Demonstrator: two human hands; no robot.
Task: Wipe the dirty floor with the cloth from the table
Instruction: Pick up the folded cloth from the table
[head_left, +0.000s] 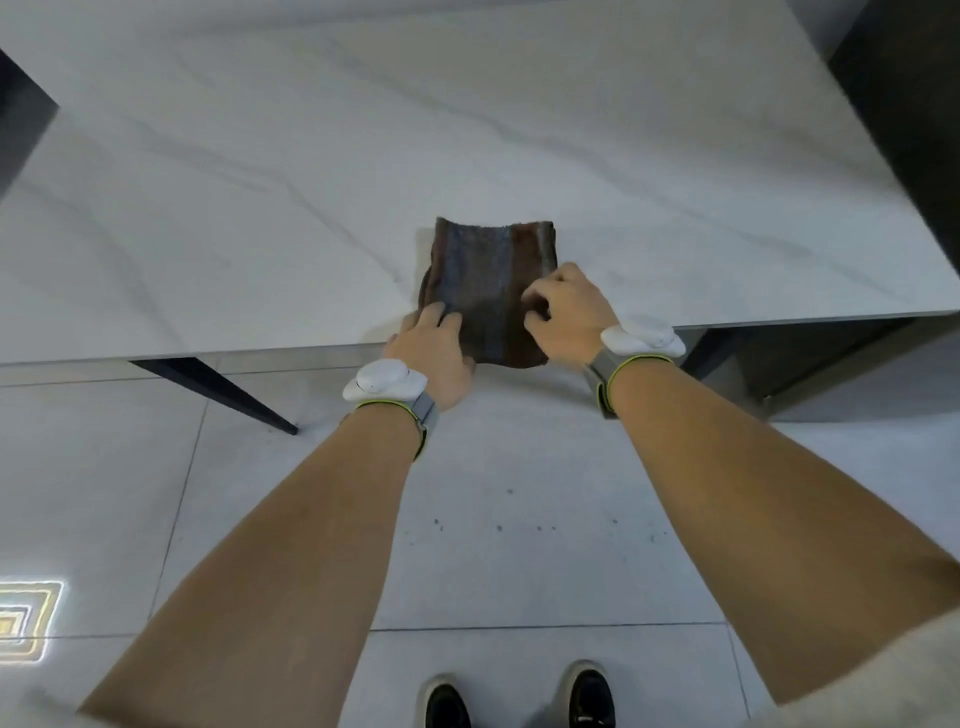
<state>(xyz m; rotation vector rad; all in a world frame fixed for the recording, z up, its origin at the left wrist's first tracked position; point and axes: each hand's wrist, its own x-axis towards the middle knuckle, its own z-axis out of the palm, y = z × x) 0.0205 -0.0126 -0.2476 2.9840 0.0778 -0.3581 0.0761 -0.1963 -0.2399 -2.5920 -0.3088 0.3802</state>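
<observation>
So the folded cloth (485, 291), dark brown with a bluish-grey stripe down the middle, is sitting at the near edge of the white marble-look table (208, 208), its near end hanging just over the rim, roughly dead centre of the view. The left hand (436, 358) is coming in on the cloth's 7 o'clock corner, fingers lying on top of the fabric and the thumb seemingly tucking under the overhang, so it's closing on that corner rather than spread wide. The right hand (566, 317) is curling onto the 4 o'clock edge, fingers bunched narrow and pinching at the fabric, though I can't tell if it's actually got a firm hold. Both are wearing white wrist units (384, 382). My take on doing this bit well: get the thumbs properly under the hanging edge and grab through all the layers, otherwise only the top fold is going to lift and the thing flops open. The dirty patch looks like the scatter of dark specks (498, 525) on the floor tiles (291, 519) at 6 o'clock from the cloth, just ahead of the black shoes (589, 699), so it's a short drop straight down from here.
</observation>
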